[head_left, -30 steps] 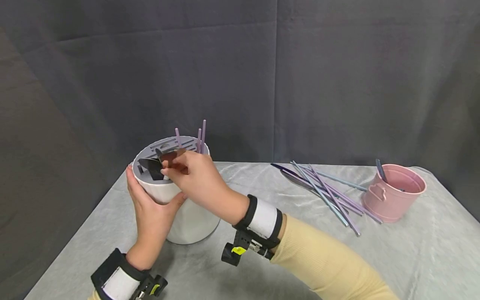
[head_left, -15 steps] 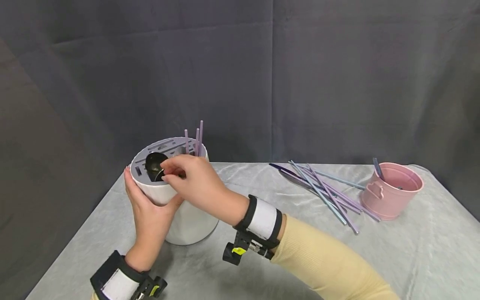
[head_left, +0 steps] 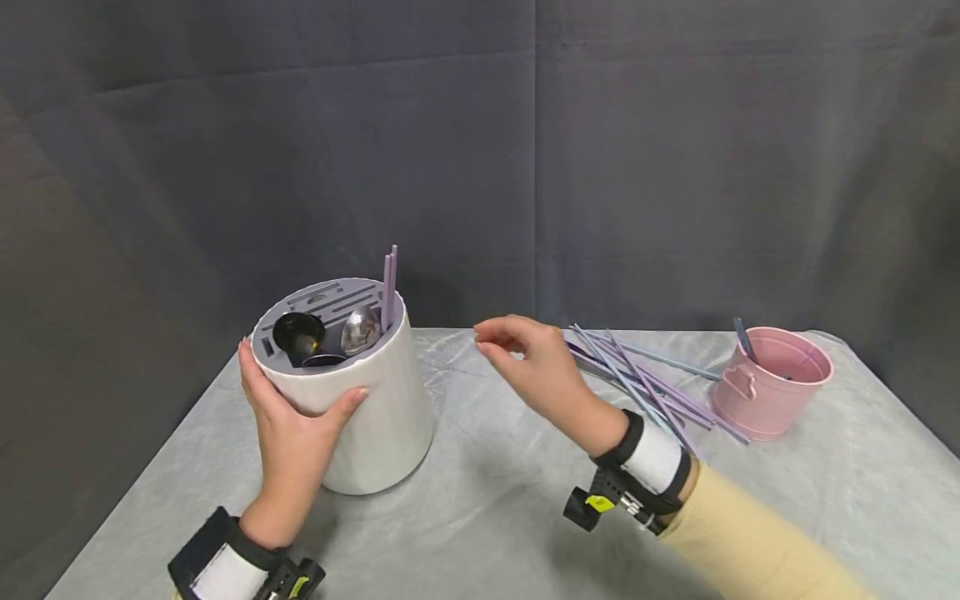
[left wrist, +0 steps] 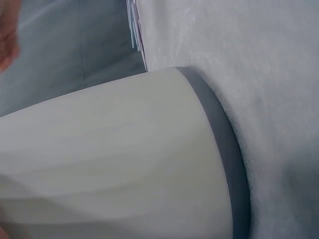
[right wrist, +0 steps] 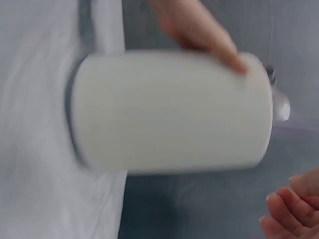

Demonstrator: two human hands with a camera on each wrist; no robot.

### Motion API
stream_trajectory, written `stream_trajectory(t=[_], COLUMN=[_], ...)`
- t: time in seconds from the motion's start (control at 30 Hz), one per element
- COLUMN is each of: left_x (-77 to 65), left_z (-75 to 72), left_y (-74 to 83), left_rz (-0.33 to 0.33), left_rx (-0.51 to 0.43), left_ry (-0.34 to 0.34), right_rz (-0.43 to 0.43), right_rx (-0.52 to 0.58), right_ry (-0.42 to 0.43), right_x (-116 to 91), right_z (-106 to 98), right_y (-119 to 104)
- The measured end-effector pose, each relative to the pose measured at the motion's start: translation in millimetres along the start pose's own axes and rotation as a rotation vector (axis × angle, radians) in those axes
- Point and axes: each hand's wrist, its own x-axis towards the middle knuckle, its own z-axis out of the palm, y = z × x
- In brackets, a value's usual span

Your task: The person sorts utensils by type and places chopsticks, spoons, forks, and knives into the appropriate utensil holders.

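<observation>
A white utensil holder point(head_left: 382, 425) with a grey slotted top stands on the left of the table. My left hand point(head_left: 296, 433) grips its upper side, thumb across the front and fingers around the left. A black round-bowled spoon point(head_left: 298, 333), a silver spoon point(head_left: 361, 329) and another dark spoon point(head_left: 324, 361) sit bowl-up in the slots. Purple chopsticks point(head_left: 390, 287) rise near the right rim. Holding nothing, my right hand point(head_left: 543, 375) hovers to the right of the holder, fingers loosely bent. The right wrist view shows the left thumb against the white wall point(right wrist: 164, 114).
Several purple and light-blue chopsticks point(head_left: 675, 392) lie in a loose pile on the right, partly behind the right forearm. Beyond them stands a pink bucket point(head_left: 765, 408) with a dark handle point(head_left: 744, 337) leaning out. A grey cloth covers the table point(head_left: 465, 517).
My right hand has let go of the dark spoon in the front slot and moved right, away from the holder. The left hand keeps its grip on the holder.
</observation>
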Motion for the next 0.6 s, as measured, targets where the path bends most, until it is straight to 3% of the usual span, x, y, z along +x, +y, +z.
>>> stream_trajectory(t=[0.23, 0.6], left_x=[0.5, 0.2], left_z=[-1.4, -1.4], left_y=[-0.7, -0.9], left_rz=[-0.005, -0.003], left_rx=[0.01, 0.017], left_ry=[-0.008, -0.01], right_rz=[0.204, 0.353], right_rx=[-0.12, -0.268], right_ry=[0.01, 0.035], right_x=[-21, -44], right_z=[-35, -79], right_y=[40, 86])
